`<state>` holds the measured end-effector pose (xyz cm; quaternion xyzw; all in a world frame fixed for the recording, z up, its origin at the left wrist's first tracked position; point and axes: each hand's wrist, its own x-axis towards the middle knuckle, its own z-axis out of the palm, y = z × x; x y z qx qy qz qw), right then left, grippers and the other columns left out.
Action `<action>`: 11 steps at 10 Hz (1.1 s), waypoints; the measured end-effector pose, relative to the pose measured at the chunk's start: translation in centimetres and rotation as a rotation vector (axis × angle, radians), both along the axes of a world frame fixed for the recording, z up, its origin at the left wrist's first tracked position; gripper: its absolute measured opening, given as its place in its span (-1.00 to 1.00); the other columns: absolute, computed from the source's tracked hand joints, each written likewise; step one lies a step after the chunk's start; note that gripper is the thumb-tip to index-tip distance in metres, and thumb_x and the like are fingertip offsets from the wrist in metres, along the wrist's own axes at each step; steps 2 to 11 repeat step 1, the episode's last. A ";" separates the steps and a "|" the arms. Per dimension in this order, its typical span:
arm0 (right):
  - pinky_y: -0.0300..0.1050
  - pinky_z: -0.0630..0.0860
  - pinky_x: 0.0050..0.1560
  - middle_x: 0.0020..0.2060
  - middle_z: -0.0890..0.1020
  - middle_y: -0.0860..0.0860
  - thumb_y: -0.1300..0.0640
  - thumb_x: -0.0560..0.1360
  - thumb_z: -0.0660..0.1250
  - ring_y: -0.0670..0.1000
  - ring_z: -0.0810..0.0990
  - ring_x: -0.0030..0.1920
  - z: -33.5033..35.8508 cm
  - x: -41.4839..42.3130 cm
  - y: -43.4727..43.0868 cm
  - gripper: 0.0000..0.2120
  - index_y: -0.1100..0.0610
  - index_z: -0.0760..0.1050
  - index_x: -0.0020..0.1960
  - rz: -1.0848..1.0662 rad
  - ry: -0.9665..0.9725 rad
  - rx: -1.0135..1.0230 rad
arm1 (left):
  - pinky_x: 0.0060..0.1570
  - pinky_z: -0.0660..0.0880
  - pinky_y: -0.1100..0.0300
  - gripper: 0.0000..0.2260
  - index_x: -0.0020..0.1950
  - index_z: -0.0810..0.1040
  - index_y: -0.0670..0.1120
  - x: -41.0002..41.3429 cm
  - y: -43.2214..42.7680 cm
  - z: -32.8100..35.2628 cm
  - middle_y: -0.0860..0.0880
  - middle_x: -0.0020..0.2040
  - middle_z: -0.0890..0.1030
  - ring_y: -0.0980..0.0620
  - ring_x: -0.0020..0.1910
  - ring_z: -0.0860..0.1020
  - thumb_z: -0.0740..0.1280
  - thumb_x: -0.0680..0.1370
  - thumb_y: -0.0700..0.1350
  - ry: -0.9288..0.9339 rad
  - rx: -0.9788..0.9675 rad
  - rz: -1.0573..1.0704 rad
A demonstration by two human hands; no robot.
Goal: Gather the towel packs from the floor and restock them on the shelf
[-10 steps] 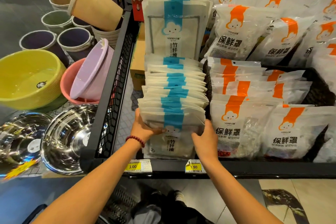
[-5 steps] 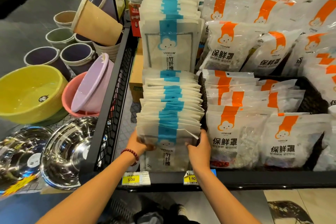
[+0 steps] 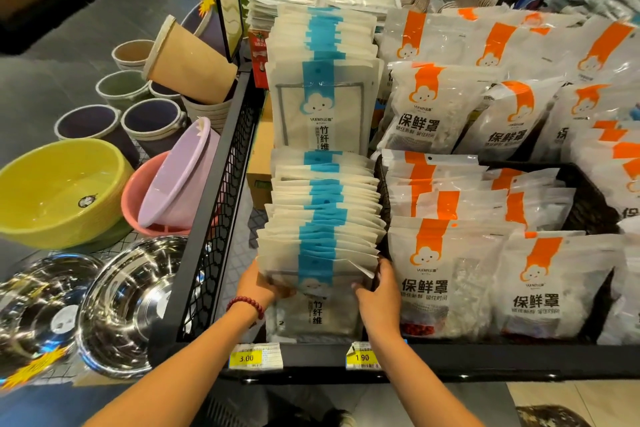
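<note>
A row of white towel packs [image 3: 320,218] with a blue stripe and a cloud logo stands upright at the front left of the black shelf [image 3: 311,362]. My left hand [image 3: 258,286], with a red bead bracelet on its wrist, grips the left edge of the front packs. On the right edge of those packs, my right hand [image 3: 379,295] grips with its thumb across the front. A second row of the same towel packs [image 3: 320,80] stands behind, with flat ones at the back.
Orange-striped bags [image 3: 450,274] fill the shelf to the right, some in a black basket [image 3: 585,204]. Left of a black mesh divider [image 3: 211,229] are steel bowls [image 3: 131,305], plastic basins [image 3: 59,191] and buckets [image 3: 152,121]. Yellow price tags [image 3: 246,357] sit on the shelf's front edge.
Both hands stay on the two sides of the front packs, a little lower on them. The view has tilted up, so more of the back of the shelf shows.
</note>
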<state>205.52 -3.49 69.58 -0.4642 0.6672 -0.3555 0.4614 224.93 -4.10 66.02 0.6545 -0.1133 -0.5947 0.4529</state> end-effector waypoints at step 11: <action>-0.15 0.42 0.15 0.11 0.52 -0.07 0.32 0.44 0.36 -0.04 0.48 0.17 0.7 -0.6 0.3 -0.50 0.04 0.35 0.32 0.125 0.013 0.048 | -0.15 0.56 0.27 -0.53 0.08 0.49 -0.16 0.3 0.4 0.0 -0.04 -0.09 0.58 -0.02 -0.05 0.57 0.55 0.24 -0.30 0.018 -0.010 -0.032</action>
